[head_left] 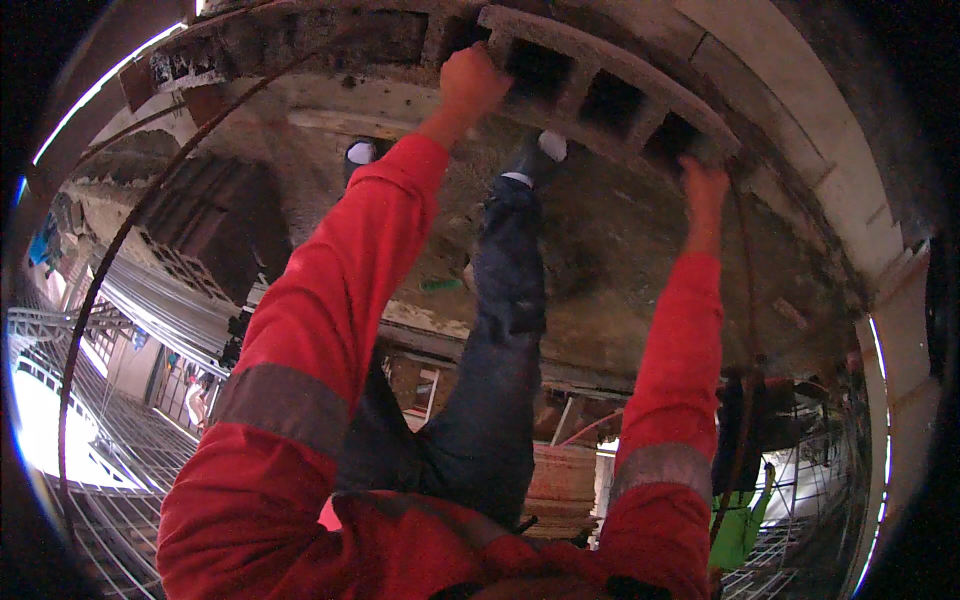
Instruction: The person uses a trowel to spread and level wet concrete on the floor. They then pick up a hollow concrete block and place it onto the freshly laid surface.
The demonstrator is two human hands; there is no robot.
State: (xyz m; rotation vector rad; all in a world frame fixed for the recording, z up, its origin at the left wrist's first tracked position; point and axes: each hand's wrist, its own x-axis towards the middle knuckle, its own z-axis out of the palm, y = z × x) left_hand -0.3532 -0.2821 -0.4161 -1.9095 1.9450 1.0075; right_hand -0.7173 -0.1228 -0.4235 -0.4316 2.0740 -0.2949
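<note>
A grey hollow concrete block with several dark openings lies lengthwise at the top of the head view, tilted down toward the right. My left hand is closed at the block's left end, its fingers partly hidden by the back of the hand. At the other end, my right hand is closed against the lower right corner, beside the last opening. Its fingertips blur into the dark there. Both arms, in red sleeves with greyish bands, stretch forward to the block.
More blockwork runs to the left of the block. My shoes stand on the dirty concrete floor. A stack of hollow blocks stands at left, near metal bars. A dark cable curves past; something bright green shows lower right.
</note>
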